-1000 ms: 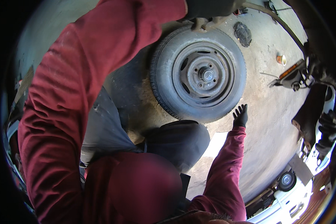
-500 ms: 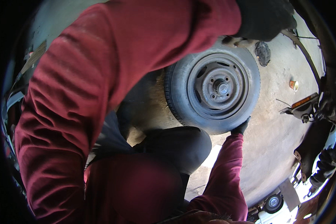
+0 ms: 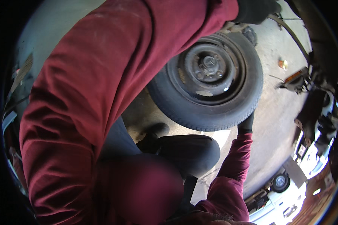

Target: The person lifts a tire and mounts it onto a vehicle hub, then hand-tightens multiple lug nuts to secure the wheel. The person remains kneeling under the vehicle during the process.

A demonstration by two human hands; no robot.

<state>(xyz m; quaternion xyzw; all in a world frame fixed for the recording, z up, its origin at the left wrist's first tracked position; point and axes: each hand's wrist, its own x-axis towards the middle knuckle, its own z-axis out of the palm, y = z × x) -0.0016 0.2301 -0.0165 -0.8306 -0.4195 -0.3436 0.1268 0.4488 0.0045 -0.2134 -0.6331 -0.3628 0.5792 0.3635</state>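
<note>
The wheel (image 3: 206,78) is in front of the person's knee (image 3: 193,150), between the two gloved hands, its hub face turned up toward the head and its near tread showing. The right hand (image 3: 246,123) is at the tyre's near right edge, partly behind it; its fingers are hidden, so whether they grip or lie spread cannot be told. The left hand (image 3: 257,12) is beyond the wheel's far side, above the metal part (image 3: 234,27); its fingers cannot be made out either. A cup (image 3: 283,65) lies on the floor (image 3: 271,123) to the right.
</note>
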